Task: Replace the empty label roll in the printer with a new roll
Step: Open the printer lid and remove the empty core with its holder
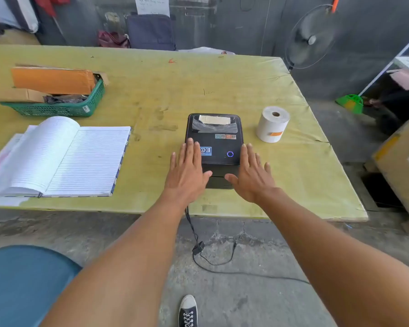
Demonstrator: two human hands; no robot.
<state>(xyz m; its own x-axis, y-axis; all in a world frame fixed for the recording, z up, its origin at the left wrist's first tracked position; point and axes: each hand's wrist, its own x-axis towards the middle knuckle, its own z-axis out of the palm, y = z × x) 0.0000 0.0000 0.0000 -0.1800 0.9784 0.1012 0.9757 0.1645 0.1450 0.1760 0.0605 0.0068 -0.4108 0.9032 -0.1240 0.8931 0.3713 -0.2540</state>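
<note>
A black label printer (219, 142) sits on the yellow-green table (151, 95), lid closed, a blue ring light glowing on its top. A full white label roll (272, 125) with an orange sticker stands upright just right of the printer, apart from it. My left hand (187, 172) lies flat with fingers spread over the printer's left front edge. At the right front edge my right hand (250, 174) is spread the same way. Neither hand holds anything. The inside of the printer is hidden.
An open lined notebook (64, 156) lies at the left. Behind it stands a green basket (64, 108) with cardboard and envelopes. The printer's cable (198, 251) hangs off the near table edge onto the floor. A fan (311, 38) and a brown box (401, 161) are at the right.
</note>
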